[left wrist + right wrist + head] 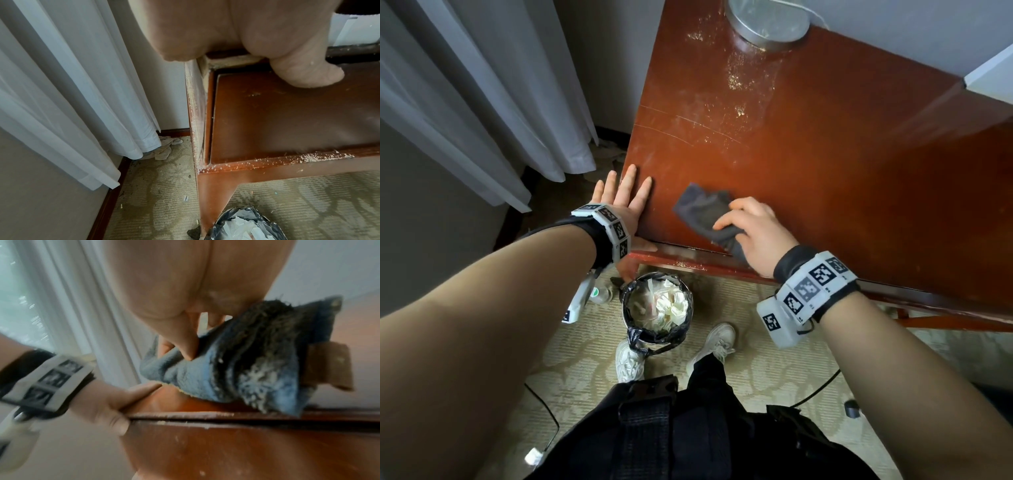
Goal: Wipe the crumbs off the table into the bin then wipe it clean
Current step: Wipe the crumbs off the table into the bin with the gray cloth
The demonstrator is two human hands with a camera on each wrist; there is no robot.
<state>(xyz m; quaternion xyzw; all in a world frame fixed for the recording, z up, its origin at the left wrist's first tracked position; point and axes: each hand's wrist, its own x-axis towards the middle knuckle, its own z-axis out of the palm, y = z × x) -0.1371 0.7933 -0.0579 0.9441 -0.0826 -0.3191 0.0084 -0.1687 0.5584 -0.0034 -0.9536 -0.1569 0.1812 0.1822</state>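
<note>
My left hand (619, 193) lies flat on the near-left corner of the red-brown table (825, 171), fingers straight, thumb (298, 74) hooked under the front edge. My right hand (753, 222) grips a crumpled grey-blue cloth (702, 209) at the table's front edge; in the right wrist view the fingers pinch the cloth (236, 369), which has crumbs stuck in it. Pale crumbs (736, 78) are scattered across the far part of the top, and more crumbs (308, 157) lie along the lower rail. The bin (624, 305), lined with a black bag and holding white tissues, stands on the floor below the front edge.
A round metal base (767, 20) stands at the table's far edge. White curtains (482, 102) hang to the left, with a rag (164, 149) on the carpet beneath them. My shoes (630, 359) flank the bin, a small bottle (599, 294) lies beside it, and cables run over the carpet.
</note>
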